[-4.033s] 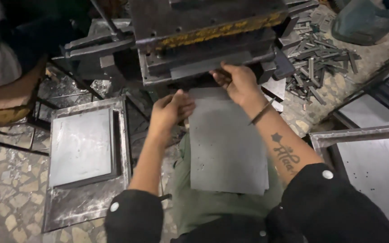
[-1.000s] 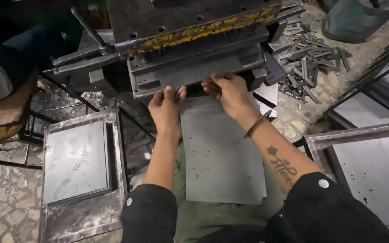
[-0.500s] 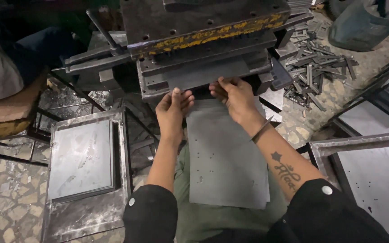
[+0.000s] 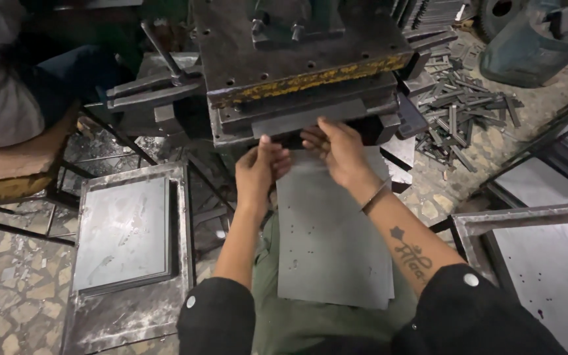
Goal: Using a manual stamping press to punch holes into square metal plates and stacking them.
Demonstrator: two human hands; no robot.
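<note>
While the sheet (image 4: 333, 236) lies on the person's lap, its far edge now sits at the mouth of the press (image 4: 304, 79), under the die slot; half a second ago both hands were a touch lower and the edge further out. So the sheet has been fed in, judged near seated for a stroke.

Left hand (image 4: 261, 172): fingers together, flat on the sheet's near-left corner by the slot, pressing rather than gripping. Right hand (image 4: 340, 148): fingers curled over the far edge, pinching it at the slot. More sheets look stacked under the top one; count unclear.

Around:
- Left tray (image 4: 129, 263) on the floor, holding a stack of flat sheets.
- Right tray (image 4: 547, 263), also with sheets, partly out of frame.
- Scrap strips (image 4: 458, 98) heaped on the floor right of the press.
- Lever (image 4: 159, 49) sticking out on the press's left.

In the way: both sets of fingers are right at the die opening. Another person's arm shows far left, well apart.
</note>
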